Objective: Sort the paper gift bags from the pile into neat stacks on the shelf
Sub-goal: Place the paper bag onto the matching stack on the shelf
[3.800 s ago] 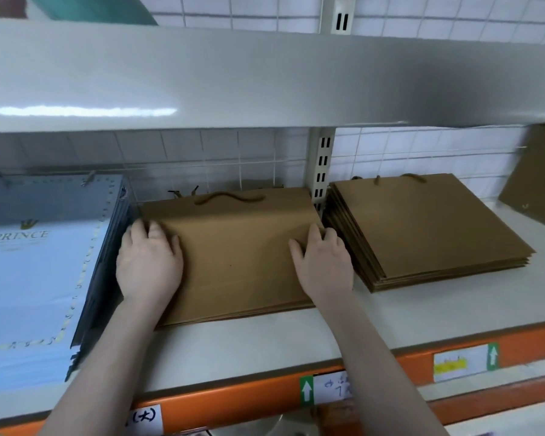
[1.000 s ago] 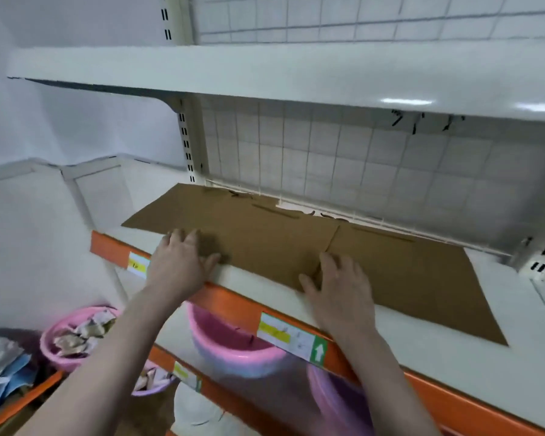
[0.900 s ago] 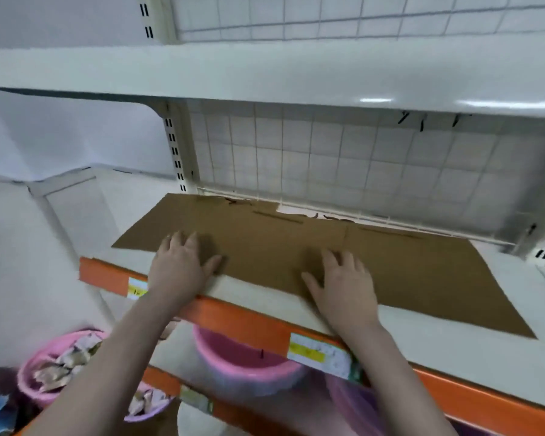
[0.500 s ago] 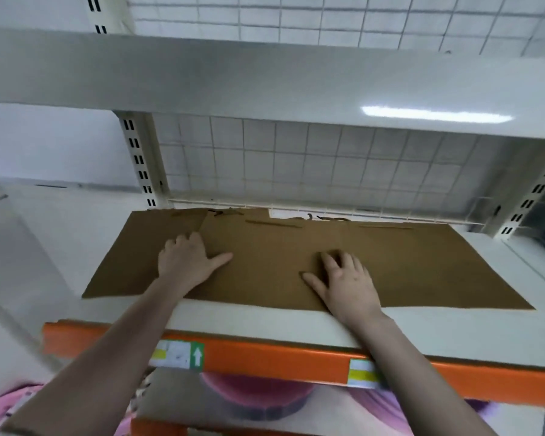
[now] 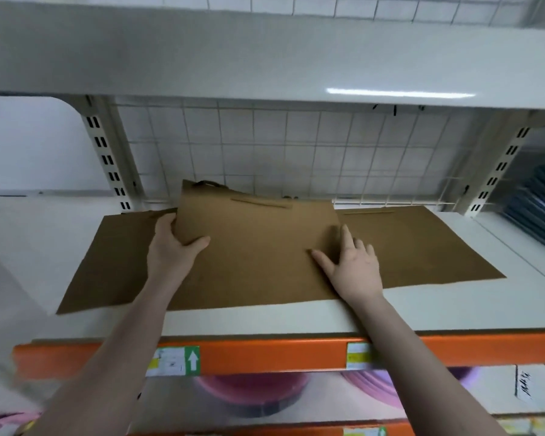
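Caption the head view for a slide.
Left hand grips the middle brown paper bag, right hand flat on it, on the shelf.

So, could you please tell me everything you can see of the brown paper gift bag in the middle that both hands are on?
The flat brown kraft paper gift bag lies folded on the white shelf board, overlapping similar bags on either side. Its far left corner is lifted, with a dark cord handle there. The left hand grips its left edge; the right hand rests flat near its right edge.
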The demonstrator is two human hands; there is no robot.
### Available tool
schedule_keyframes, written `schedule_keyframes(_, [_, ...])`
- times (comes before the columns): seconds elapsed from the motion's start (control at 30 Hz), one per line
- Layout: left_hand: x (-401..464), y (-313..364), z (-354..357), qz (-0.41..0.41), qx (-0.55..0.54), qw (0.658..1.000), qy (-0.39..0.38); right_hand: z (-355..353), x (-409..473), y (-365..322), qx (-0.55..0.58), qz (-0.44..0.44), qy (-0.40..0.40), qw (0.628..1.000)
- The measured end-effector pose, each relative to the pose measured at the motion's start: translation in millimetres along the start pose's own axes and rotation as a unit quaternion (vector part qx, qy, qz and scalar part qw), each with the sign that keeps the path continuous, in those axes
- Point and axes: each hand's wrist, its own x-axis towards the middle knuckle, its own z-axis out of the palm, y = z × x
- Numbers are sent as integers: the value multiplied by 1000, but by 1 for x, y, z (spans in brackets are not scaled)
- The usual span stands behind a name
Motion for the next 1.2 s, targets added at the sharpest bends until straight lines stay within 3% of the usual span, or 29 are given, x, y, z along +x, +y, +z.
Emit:
schedule_keyframes(0.2, [3,-4,-7,13,-71,997,11,-6,-1,1,138,34,13,990])
schedule_keyframes(0.43, [-18,26,-11,24,17,1000,3,-35,-14,10,157,62,56,984])
schedule_keyframes(0.63, [-67,70,-8,84,67,994,-24,-82,-44,49,116,72,90,987])
schedule_keyframes(0.9, [-173,141,57,144,85,984,-56,-148,-126,182,96,113,104,984])
schedule_keyframes(1.2, [-342,210,162,140,104,980,-100,-199,-217,350,66,185,120,973])
